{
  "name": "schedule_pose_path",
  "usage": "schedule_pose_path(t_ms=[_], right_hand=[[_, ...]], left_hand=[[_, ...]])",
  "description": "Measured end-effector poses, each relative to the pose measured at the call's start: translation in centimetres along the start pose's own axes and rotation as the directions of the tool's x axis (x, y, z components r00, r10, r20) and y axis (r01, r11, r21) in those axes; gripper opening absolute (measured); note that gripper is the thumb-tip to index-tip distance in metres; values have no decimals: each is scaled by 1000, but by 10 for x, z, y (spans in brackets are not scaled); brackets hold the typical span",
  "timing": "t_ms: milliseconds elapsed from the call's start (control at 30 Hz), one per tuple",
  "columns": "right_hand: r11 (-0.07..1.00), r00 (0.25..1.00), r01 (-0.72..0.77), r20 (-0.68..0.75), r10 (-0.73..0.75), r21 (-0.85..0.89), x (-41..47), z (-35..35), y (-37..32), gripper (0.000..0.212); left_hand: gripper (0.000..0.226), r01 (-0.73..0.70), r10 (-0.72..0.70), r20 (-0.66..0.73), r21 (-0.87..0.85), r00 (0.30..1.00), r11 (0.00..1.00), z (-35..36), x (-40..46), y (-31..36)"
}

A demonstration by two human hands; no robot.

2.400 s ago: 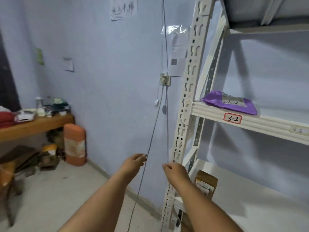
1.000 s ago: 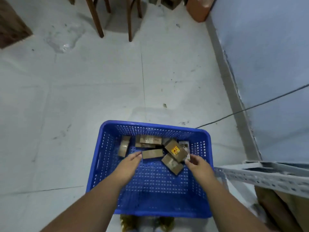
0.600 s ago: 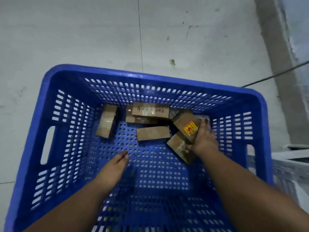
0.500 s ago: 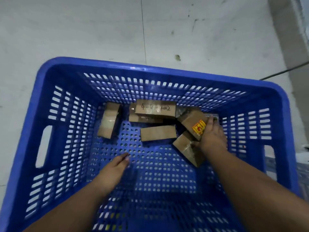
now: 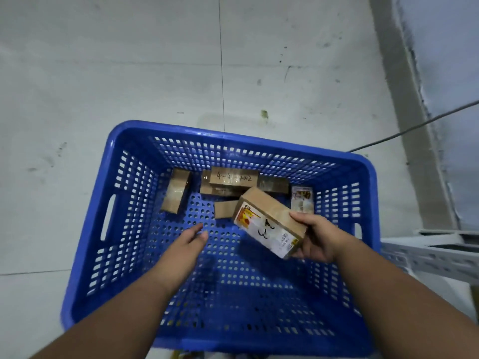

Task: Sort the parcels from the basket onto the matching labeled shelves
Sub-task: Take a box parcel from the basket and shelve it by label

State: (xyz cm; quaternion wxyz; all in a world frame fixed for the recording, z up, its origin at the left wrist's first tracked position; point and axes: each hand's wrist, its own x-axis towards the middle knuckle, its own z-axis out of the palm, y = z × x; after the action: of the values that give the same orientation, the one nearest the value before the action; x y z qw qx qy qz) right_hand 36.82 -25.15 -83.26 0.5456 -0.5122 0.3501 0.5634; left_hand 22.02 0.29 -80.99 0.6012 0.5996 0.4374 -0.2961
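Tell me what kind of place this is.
Probably a small storeroom or parcel-sorting room: a blue basket of taped cardboard parcels sits on bare concrete floor, beside slotted metal shelving. The right hand holds a labelled parcel.

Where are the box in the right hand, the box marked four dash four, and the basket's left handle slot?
Held box (image 5: 269,224), head view: white label face.
Marked box (image 5: 234,176), head view: handwritten top.
Basket handle slot (image 5: 108,217), head view: left wall cutout.

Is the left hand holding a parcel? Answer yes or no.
No, the left hand is open and empty above the basket floor; only the right hand grips a parcel.
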Motion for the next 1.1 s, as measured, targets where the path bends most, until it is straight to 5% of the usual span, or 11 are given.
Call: schedule_pose_path(t_ms=[167, 300, 400, 533, 667, 800, 900, 1100], right_hand=[[971, 967, -191, 143, 211, -142, -60, 33, -10, 61], [965, 961, -191, 165, 221, -179, -91, 57, -24, 76], [985, 977, -64, 192, 94, -157, -118, 75, -49, 87], [946, 939, 307, 196, -282, -108, -167, 105, -87, 57], [808, 803, 589, 99, -588, 29, -226, 145, -127, 37], [637, 652, 750, -42, -757, 178, -305, 204, -164, 79], [494, 540, 825, -129, -831, 274, -378, 240, -188, 40], [248, 232, 960, 131, -964, 130, -564, 294, -198, 32]], left_hand=[[50, -115, 134, 102, -171, 986, 978, 10, -54, 41], [46, -146, 185, 117, -281, 976, 948, 5, -82, 67], [60, -203, 232, 51, -329, 971, 922, -14, -98, 94], [57, -257, 286, 54, -302, 957, 918, -34, -135, 134], [22, -336, 367, -1, -406, 930, 850, -43, -181, 180], [31, -495, 537, -71, -504, 841, 708, -56, -243, 259], [45, -615, 676, -53, -473, 735, 632, -69, -306, 317], [42, -782, 855, -116, -480, 506, 398, -90, -464, 410]])
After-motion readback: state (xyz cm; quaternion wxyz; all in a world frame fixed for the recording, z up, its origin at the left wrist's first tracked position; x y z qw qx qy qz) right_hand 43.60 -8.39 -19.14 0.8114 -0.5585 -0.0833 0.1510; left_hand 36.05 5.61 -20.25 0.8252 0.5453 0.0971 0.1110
